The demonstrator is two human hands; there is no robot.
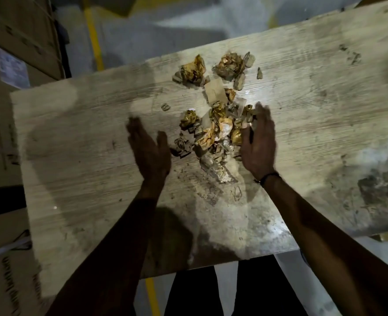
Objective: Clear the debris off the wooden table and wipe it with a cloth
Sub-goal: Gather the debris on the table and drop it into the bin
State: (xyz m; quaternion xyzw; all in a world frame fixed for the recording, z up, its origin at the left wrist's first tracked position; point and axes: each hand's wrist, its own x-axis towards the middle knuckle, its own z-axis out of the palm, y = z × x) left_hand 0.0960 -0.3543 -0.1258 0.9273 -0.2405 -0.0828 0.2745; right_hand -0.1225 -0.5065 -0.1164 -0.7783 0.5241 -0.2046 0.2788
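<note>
We see a pale grey-beige wooden table (79, 137) with fine streaked grain, mottled by dark grey smudges and a whitish dusty patch (380, 169) at the right of the frame. At the centre, the debris (213, 131) mixes crumpled gold-yellow wrappers, an orange-and-white scrap, a flat tan cardboard piece (215, 91) and dull grey-brown shreds. At the upper left a yellow floor line (93, 35) crosses light grey floor beside brown cardboard boxes (21, 26), and a black wristband (269, 177) circles the right wrist.

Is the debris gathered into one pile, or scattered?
Scattered: a main heap lies between the hands, while two crumpled wads sit apart farther back.
</note>
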